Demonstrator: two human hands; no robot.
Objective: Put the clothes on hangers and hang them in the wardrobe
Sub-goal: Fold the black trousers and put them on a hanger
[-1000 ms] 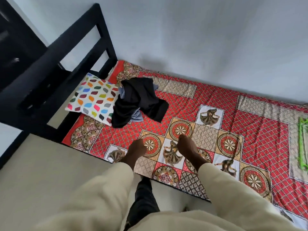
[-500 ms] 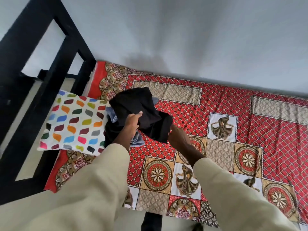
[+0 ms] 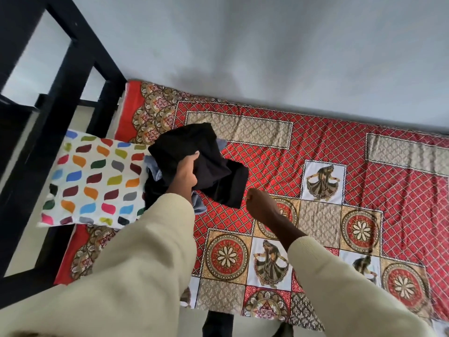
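A crumpled black garment (image 3: 209, 164) lies in a heap on the patterned red bed (image 3: 340, 186), next to the pillow. A grey-blue garment (image 3: 199, 205) shows under it. My left hand (image 3: 185, 175) grips the black garment at its near left side, thumb on top. My right hand (image 3: 261, 205) hovers just right of the garment's lower corner with fingers curled, holding nothing that I can see. No hanger and no wardrobe are in view.
A white pillow (image 3: 97, 183) with coloured leaf shapes lies at the bed's left end. A black bed frame (image 3: 65, 79) rises at the left. The grey wall (image 3: 267, 52) runs along the far side of the bed.
I have leaned in toward the heap. My left hand has closed on the black garment, and my right hand has come up close to its lower corner.
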